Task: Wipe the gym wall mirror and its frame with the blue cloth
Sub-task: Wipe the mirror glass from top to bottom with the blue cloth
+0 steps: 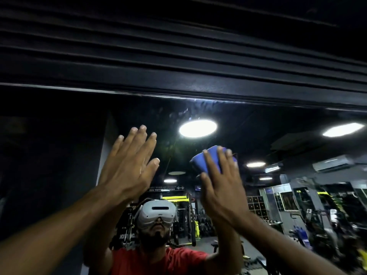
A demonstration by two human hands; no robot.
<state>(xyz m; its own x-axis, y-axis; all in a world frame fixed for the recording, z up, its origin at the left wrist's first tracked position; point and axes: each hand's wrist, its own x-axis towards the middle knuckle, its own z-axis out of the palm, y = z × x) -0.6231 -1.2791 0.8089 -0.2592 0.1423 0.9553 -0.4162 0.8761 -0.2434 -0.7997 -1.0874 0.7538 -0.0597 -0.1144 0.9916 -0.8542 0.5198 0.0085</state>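
Right hand point(220, 187) is pressing the soft, light cloth point(200, 161) to the mirror point(59, 155) with straight fingers. Left hand point(129, 165) is lying flat-fingered, seemingly touching it too. The cloth is bunching, so a broad palm hold looks best.

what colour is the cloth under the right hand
The cloth is blue; the head view shows it best.

Before the mirror point(59, 155), the left hand point(129, 165) sits at nine o'clock from the right hand point(220, 189), the cloth point(211, 158) between that hand and the glass; the frame point(178, 89) runs at twelve o'clock
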